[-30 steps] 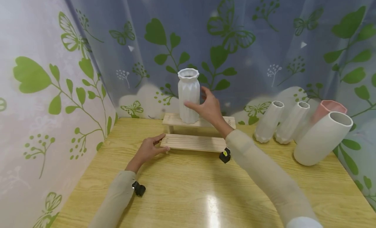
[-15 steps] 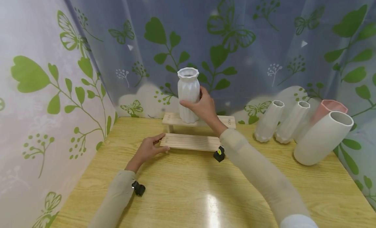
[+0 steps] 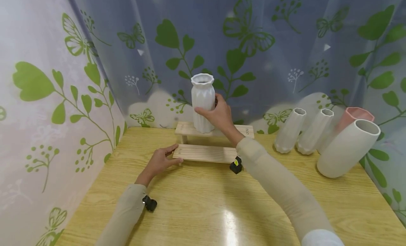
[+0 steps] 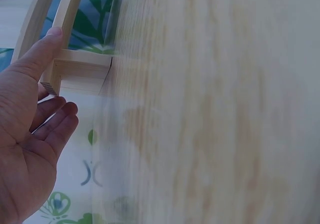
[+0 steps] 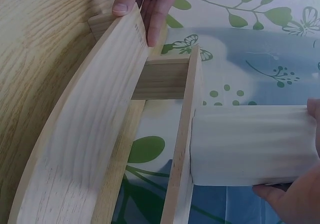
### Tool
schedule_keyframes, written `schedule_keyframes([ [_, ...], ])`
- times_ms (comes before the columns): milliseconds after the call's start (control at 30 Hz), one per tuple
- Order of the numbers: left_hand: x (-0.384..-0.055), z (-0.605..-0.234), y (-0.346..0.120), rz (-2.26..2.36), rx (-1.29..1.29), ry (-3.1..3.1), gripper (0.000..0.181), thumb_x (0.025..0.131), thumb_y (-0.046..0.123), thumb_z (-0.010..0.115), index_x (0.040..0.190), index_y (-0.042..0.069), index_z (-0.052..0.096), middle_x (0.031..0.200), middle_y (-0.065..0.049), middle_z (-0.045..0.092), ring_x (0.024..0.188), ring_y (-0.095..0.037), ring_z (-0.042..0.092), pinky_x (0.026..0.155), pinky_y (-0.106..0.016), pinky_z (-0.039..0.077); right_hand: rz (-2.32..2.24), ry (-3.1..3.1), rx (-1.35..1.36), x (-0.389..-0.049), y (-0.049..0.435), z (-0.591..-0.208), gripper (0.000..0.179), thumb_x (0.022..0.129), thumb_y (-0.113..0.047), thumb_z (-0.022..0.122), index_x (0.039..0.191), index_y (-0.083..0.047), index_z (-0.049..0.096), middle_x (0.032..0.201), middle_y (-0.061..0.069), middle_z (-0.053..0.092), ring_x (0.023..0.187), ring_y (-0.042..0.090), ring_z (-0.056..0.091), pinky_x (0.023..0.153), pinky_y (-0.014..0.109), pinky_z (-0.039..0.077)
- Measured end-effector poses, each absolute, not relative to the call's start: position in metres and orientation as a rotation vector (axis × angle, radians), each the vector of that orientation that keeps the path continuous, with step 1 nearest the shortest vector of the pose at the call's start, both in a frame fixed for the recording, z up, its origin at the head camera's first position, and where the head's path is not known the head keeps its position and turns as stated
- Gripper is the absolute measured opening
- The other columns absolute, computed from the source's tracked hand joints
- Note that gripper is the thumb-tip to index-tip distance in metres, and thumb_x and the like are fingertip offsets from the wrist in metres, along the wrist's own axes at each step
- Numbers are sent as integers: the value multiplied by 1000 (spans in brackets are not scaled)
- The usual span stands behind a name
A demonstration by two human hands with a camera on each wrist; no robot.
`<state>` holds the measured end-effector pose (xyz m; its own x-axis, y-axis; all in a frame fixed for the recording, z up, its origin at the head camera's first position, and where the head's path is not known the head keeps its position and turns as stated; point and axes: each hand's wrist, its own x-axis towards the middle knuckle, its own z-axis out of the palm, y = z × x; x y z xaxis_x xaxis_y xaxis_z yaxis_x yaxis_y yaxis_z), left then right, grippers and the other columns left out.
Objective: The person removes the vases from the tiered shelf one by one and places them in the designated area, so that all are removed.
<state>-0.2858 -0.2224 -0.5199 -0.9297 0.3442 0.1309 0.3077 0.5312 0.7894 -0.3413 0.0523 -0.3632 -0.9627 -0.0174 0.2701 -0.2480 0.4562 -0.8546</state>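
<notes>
A white pleated vase (image 3: 203, 98) with a scalloped rim stands upright on the upper step of a two-step wooden stand (image 3: 206, 153). My right hand (image 3: 219, 114) grips it from the right, thumb across its front and fingers behind. In the right wrist view the vase (image 5: 250, 146) has its base against the upper board. At the left end of the lower step, my left hand (image 3: 160, 161) pinches the board, thumb on the front edge and fingers at the back. The left wrist view shows that thumb (image 4: 42, 49) on the wood, the other fingers loosely bent below.
To the right on the wooden table (image 3: 196, 210) stand two slim white vases (image 3: 288, 131), a pink vase (image 3: 353, 115) and a large smooth white vase (image 3: 345, 151). A patterned curtain (image 3: 203, 34) hangs close behind the stand.
My right hand has moved left onto the vase, and its fingers have closed around it. The vase and stand stay in place, as does my left hand.
</notes>
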Motion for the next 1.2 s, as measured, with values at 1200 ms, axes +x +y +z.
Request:
schedule_keyframes([
  [1200, -285, -518, -222, 1349, 539, 2717, 81, 88, 46, 79, 154, 10, 47, 157, -11, 46, 139, -37, 48, 107, -49, 49, 1526, -2418, 209, -328, 93, -356, 85, 79, -46, 87, 146, -8, 49, 133, 13, 63, 116, 31, 65, 91, 49, 59],
])
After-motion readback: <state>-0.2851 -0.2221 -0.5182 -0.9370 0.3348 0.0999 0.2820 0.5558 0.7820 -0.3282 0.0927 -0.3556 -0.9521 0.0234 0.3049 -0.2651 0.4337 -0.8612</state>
